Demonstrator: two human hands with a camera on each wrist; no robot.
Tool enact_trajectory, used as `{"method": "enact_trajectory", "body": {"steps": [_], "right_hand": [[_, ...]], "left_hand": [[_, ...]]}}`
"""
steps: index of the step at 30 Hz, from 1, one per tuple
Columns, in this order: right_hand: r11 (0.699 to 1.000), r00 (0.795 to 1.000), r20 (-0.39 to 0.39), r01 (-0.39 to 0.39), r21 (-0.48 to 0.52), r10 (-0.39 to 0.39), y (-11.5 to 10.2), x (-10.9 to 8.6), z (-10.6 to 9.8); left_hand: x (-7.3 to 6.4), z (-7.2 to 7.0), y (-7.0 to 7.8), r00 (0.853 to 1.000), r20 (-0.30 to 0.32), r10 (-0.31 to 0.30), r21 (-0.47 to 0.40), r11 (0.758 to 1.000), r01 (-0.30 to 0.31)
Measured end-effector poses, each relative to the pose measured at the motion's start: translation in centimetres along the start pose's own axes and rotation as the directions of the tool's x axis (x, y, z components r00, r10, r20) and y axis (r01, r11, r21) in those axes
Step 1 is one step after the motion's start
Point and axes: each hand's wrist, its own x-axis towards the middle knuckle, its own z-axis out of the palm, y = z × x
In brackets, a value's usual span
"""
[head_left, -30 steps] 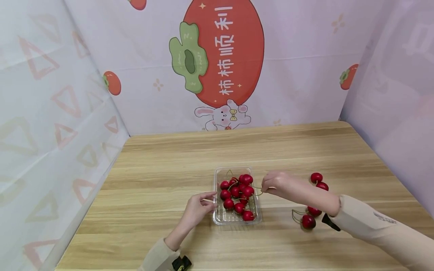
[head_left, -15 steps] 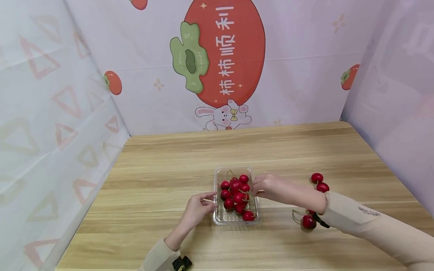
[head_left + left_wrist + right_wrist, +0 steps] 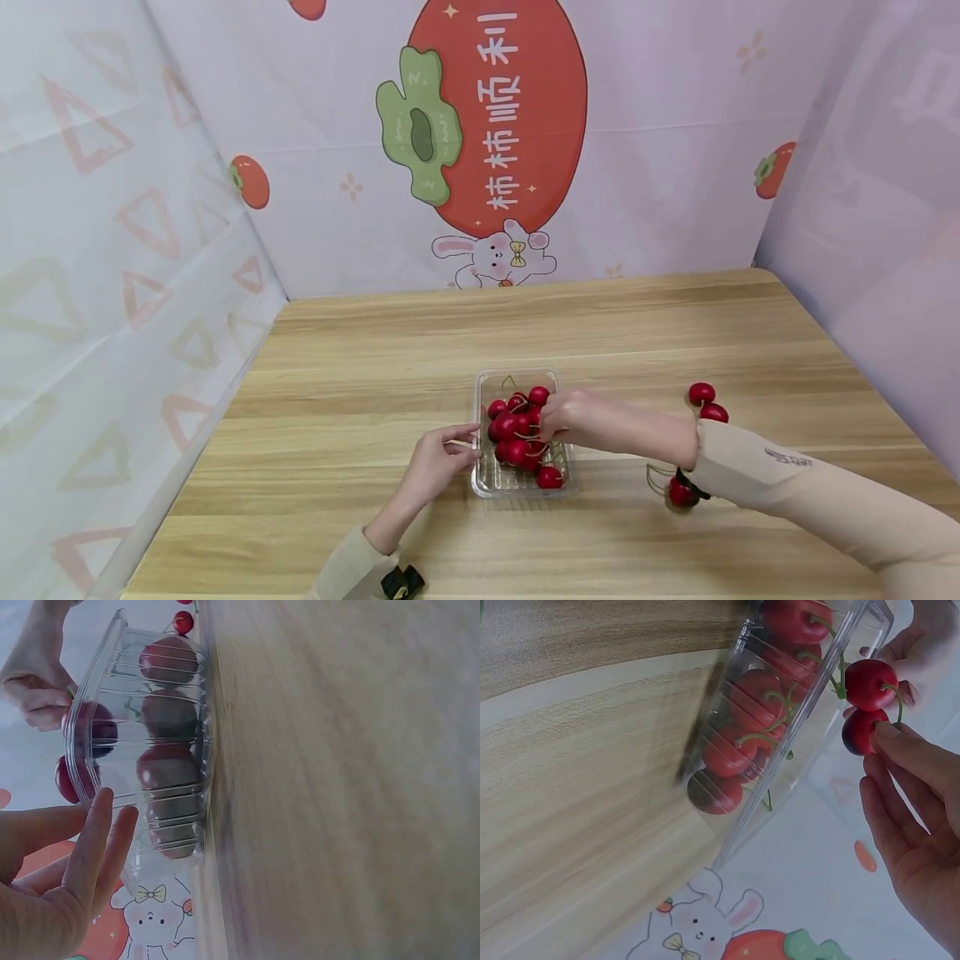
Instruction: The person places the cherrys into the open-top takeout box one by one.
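A clear plastic box point(image 3: 486, 492) stands mid-table with several red cherries point(image 3: 550, 477) inside. At its left side rests my left hand point(image 3: 438, 462); the fairly straight fingertips point(image 3: 103, 801) touch the wall near the rim. My right hand point(image 3: 576, 417) reaches over the right side of the box. In the right wrist view its thumb and fingers pinch a pair of cherries point(image 3: 871, 684) by the stems, above the rim. From the head, that hand hides part of the heap.
To the right of the box lie loose cherries point(image 3: 702, 393), with another cherry point(image 3: 681, 493) nearer the front, partly behind the right sleeve point(image 3: 795, 475). A printed cloth point(image 3: 645, 167) hangs behind the wooden table point(image 3: 360, 358).
My right hand has moved left from beside the box to over it, carrying the pair of cherries across the heap. The left hand keeps its place at the box's left side.
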Motion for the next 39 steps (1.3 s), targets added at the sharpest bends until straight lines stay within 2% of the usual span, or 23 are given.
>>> {"method": "enact_trajectory", "body": {"steps": [7, 13, 16, 20, 28, 39], "right_hand": [[0.999, 0.999, 0.02, 0.04, -0.028, -0.039, 0.2, 0.5, 0.7], [0.999, 0.996, 0.086, -0.015, -0.03, 0.018, 0.1, 0.9, 1.2], [0.998, 0.991, 0.119, -0.053, -0.015, 0.054, 0.1, 1.1, 1.4], [0.998, 0.989, 0.135, -0.065, -0.003, 0.065, 0.2, 1.2, 1.6], [0.996, 0.982, 0.171, -0.088, 0.02, 0.083, 0.3, 1.5, 2.3], [0.992, 0.975, 0.197, -0.115, 0.046, 0.104, 0.3, 1.5, 2.4]], "left_hand": [[-0.1, 0.0, 0.2, 1.0, -0.005, 0.016, 0.016, 1.0, -0.016], [-0.2, -0.1, 0.5, 1.0, 0.004, 0.007, 0.015, 1.0, -0.008], [-0.5, -0.1, 1.2, 1.0, 0.007, 0.005, 0.018, 1.0, -0.005], [-0.7, 0.0, 1.8, 1.0, 0.011, 0.014, 0.026, 1.0, -0.014], [-0.1, -0.1, 0.3, 1.0, 0.001, 0.01, 0.048, 0.999, -0.011], [-0.1, -0.1, 0.2, 1.0, -0.008, 0.012, 0.05, 0.999, -0.011]]}}
